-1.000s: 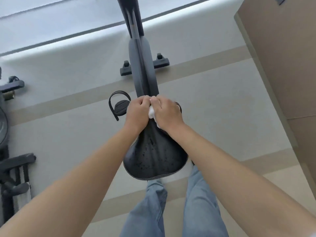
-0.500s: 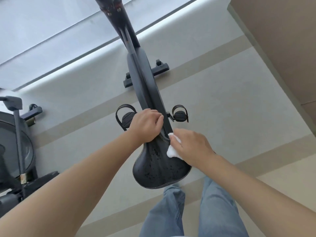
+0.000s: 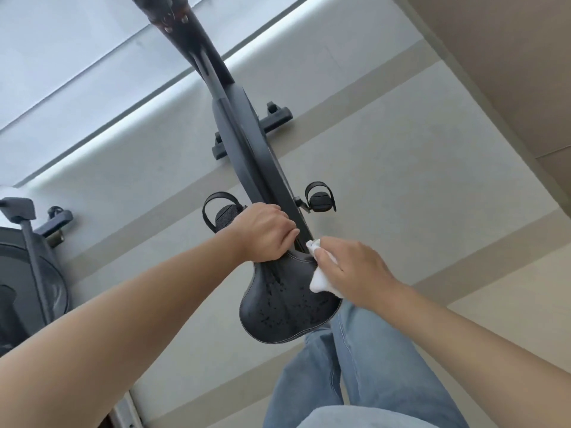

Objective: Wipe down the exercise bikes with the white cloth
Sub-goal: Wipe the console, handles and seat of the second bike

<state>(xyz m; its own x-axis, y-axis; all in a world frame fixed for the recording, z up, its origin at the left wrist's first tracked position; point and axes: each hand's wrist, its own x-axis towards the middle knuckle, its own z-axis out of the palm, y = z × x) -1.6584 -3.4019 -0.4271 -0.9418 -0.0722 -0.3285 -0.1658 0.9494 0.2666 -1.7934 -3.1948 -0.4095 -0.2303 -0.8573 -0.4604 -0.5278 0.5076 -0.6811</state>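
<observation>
Nearest, blue jeans [image 3: 355, 375]; beyond, black saddle [image 3: 284, 307] of the exercise bike [image 3: 247, 131], speckled dark. Right hand [image 3: 355, 270] curled on white cloth [image 3: 319, 279] against saddle's right edge; left hand [image 3: 265, 233] gripping saddle nose. Farther, strapped pedals [image 3: 318, 199]; second machine [image 3: 27, 273] far left

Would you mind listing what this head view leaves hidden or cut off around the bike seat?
- Saddle nose: covered by the left hand.
- White cloth: mostly under the right hand.
- Handlebars: cut off by the top edge.
- Second bike: cut off at the left edge.
</observation>
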